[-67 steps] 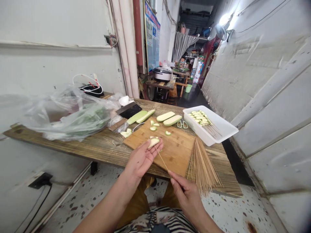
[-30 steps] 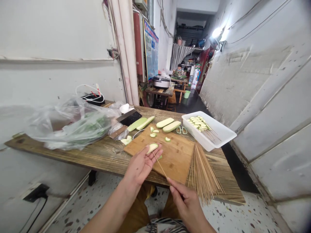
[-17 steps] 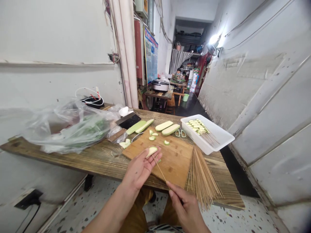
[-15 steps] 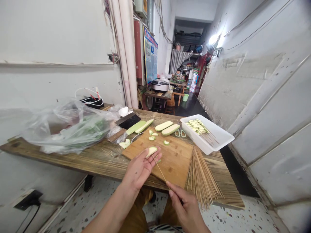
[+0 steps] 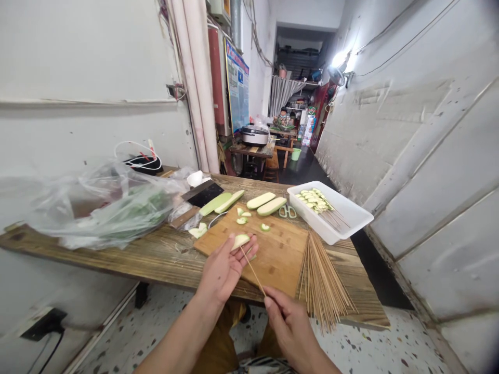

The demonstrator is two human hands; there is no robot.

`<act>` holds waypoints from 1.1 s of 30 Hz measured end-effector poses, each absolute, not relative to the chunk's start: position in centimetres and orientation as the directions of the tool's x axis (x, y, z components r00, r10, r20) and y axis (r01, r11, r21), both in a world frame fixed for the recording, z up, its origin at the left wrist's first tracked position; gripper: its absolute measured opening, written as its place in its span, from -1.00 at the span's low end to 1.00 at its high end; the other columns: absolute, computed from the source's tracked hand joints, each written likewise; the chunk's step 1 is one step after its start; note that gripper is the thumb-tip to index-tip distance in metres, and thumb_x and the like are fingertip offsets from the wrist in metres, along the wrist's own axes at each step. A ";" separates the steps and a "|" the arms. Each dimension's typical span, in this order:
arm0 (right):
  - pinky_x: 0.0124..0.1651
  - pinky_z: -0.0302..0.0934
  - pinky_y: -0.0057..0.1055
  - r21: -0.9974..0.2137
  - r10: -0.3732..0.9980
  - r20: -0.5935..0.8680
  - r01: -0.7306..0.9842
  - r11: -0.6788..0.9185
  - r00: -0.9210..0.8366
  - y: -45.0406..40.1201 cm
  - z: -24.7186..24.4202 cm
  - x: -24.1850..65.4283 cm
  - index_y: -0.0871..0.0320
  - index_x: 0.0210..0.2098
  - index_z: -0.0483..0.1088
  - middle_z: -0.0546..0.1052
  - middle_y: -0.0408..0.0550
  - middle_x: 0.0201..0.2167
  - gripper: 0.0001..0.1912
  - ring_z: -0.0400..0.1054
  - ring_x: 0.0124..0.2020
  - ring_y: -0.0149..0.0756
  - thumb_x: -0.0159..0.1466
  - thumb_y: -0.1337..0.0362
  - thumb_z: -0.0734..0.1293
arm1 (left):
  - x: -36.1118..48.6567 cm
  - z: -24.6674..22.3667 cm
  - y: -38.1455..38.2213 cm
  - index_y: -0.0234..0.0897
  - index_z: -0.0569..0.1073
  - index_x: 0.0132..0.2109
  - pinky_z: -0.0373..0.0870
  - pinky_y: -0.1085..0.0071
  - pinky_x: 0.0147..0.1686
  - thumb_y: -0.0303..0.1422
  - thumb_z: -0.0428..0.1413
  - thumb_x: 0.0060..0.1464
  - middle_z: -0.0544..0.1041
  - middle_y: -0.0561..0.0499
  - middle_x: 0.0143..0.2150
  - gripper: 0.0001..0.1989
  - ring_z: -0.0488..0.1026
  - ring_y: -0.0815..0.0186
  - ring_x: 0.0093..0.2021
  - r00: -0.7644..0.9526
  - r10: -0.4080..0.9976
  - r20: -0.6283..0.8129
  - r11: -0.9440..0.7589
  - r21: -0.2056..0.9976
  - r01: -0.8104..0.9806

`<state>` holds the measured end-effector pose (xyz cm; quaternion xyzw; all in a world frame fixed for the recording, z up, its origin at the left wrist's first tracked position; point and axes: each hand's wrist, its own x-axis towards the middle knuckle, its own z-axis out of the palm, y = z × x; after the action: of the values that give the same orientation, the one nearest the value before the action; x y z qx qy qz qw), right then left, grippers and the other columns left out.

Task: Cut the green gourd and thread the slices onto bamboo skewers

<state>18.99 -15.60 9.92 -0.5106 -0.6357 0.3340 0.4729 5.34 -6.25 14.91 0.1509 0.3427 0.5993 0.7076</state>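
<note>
My left hand [image 5: 224,267] holds a pale green-edged zucchini slice [image 5: 240,241] between thumb and fingers, over the near part of the wooden cutting board [image 5: 280,254]. Pinched in my right hand [image 5: 290,322] is a thin wooden skewer [image 5: 253,271]; its far tip meets the slice's near edge, and I cannot tell how deep it goes. Several small zucchini pieces [image 5: 241,221] lie at the board's far side. Beyond them rest two zucchini halves [image 5: 272,206]. To the right of the board, a bundle of skewers [image 5: 327,285] fans out over the table's near edge.
A white plastic tray [image 5: 351,217] with skewered slices stands at the right, beside scissors [image 5: 287,211]. A cleaver [image 5: 202,195] and more zucchini halves [image 5: 222,202] lie left of the board. A plastic bag of greens [image 5: 128,213] covers the table's left. A person [image 5: 283,114] is far back.
My right hand has moved slightly up and left with the skewer, closer to my left hand. The whole view has shifted a little; the slice stays in my left hand.
</note>
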 end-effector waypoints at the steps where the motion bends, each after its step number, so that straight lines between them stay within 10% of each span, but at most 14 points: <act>1: -0.37 0.33 -0.44 -0.911 0.967 0.251 0.330 0.249 -0.039 -15.4 10.1 18.8 0.18 -0.06 0.46 0.47 -0.11 -0.62 -0.66 0.42 -0.44 -0.25 0.30 0.18 0.18 | 5.4 14.9 -6.1 -0.41 0.40 -0.29 0.44 0.17 -0.09 -0.45 0.00 0.11 0.55 -0.25 -0.20 -0.89 0.47 0.11 -0.08 0.040 0.953 -0.302 0.228 0.620 -0.751; 12: -0.61 -0.01 -0.55 -0.959 0.978 0.204 0.193 0.209 -0.045 -13.2 10.2 16.6 0.26 -0.12 0.44 0.19 -0.23 -0.65 -0.61 0.01 -0.66 -0.46 0.32 0.15 0.12 | 6.0 14.9 -4.0 -0.39 0.37 -0.33 0.42 0.22 -0.09 -0.56 0.03 0.05 0.56 -0.18 -0.28 -0.95 0.53 0.19 -0.20 -0.020 0.979 -0.202 0.132 0.708 -0.694; 33: -0.65 -0.08 -0.54 -0.986 0.980 0.169 0.028 0.167 0.105 -11.8 7.8 14.3 0.32 -0.18 0.44 0.10 -0.27 -0.70 -0.63 -0.03 -0.68 -0.46 0.26 0.19 0.13 | 6.5 13.2 -2.0 -0.45 0.39 -0.32 0.40 0.17 -0.07 -0.54 -0.03 0.09 0.55 -0.21 -0.31 -0.89 0.53 0.17 -0.21 0.040 0.984 -0.172 0.156 0.744 -0.649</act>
<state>14.28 -11.82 7.85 -0.4868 -0.5175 0.4239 0.5618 6.55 -2.01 13.24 0.2440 0.3431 0.6019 0.6786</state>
